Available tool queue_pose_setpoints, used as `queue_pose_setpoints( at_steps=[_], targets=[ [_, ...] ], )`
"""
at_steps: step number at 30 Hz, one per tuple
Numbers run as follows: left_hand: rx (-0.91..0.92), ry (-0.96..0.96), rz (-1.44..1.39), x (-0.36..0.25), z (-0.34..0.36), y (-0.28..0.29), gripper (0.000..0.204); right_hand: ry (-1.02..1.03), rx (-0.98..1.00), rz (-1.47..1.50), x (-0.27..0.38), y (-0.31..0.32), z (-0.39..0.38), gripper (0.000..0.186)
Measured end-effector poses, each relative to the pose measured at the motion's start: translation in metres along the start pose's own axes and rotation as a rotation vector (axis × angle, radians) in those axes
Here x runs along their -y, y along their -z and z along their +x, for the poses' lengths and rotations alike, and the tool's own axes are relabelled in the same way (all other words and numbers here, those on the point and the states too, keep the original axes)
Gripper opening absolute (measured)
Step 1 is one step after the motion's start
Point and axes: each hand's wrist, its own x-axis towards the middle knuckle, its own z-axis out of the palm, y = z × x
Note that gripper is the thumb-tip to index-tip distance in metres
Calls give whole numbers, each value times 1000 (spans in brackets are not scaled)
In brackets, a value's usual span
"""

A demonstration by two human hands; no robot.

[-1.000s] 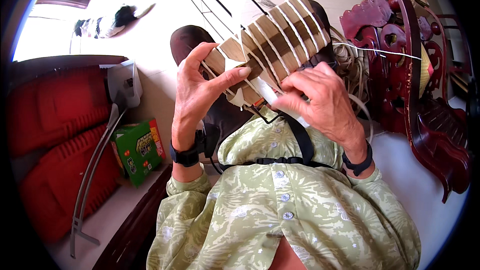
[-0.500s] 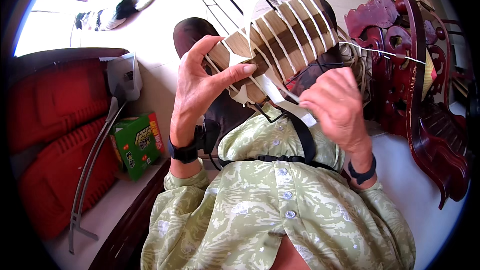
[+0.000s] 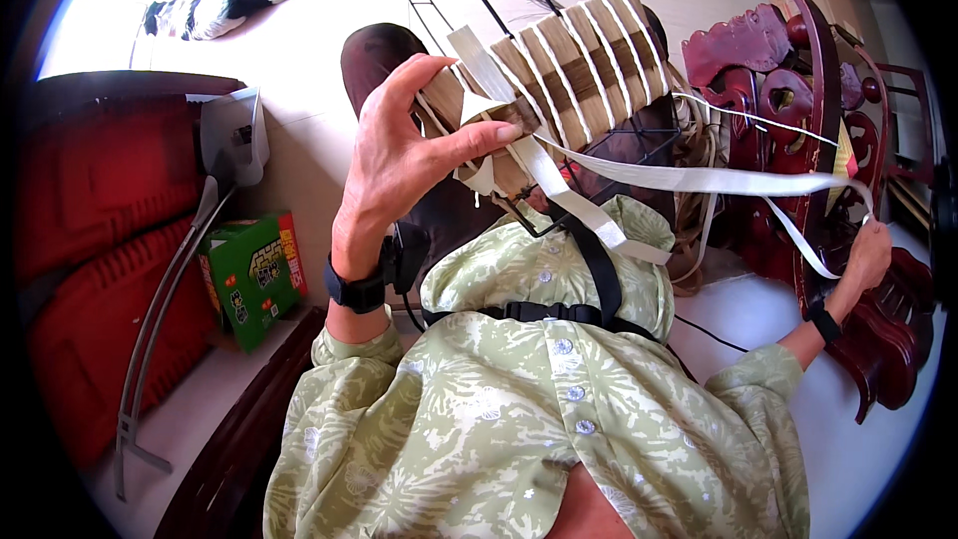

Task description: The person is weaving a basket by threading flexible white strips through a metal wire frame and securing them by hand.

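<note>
Over my knees rests a small woven panel (image 3: 589, 60) of flat brown strips and white cords on a black wire frame (image 3: 649, 145). My left hand (image 3: 414, 135) grips its left end, thumb pressed on the strips on top and fingers round the far edge. A pale flat strap (image 3: 689, 177) runs from near that thumb out to the right. Far to the right, my right hand (image 3: 866, 255) is closed in a pinch on this strap, part of which hangs below it in a loop. A short loose strap end (image 3: 589, 220) hangs down in front of the panel.
A carved dark red wooden chair (image 3: 828, 140) stands at the right, beside a heap of pale straps (image 3: 704, 130). To the left are red cushioned seating (image 3: 120, 190), a green box (image 3: 249, 279) and a grey long-handled dustpan (image 3: 235, 135). A black-and-white animal lies on the far floor.
My right hand has swung from beside the panel far out to the right, drawing the pale strap out lengthwise. My left hand keeps its hold on the panel.
</note>
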Motion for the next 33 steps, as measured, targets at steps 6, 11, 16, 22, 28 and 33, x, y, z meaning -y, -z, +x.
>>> queue_pose_setpoints(
  at_steps=[6, 11, 16, 22, 28, 33],
  targets=[
    [39, 48, 19, -6, -2, 6, 56, -176, -250, -75, -41, 8, 60, 56],
    [17, 41, -245, -3, -2, 16, 43, -154, -279, -147, -88, 28, 90, 55],
    [-4, -52, -388, 4, -1, 14, 32, -170, -474, -248, -109, 62, 95, 55],
    [-22, -196, -240, 13, 2, 0, 20, 820, -33, 917, 151, 104, -182, 20],
    [-127, -236, -162, 14, 1, -4, 18, 1275, 574, 1116, 236, 99, -309, 18],
    [-146, -205, -145, 17, 0, -2, 22, 1167, 712, 1129, 250, 105, -319, 20]
  ],
)
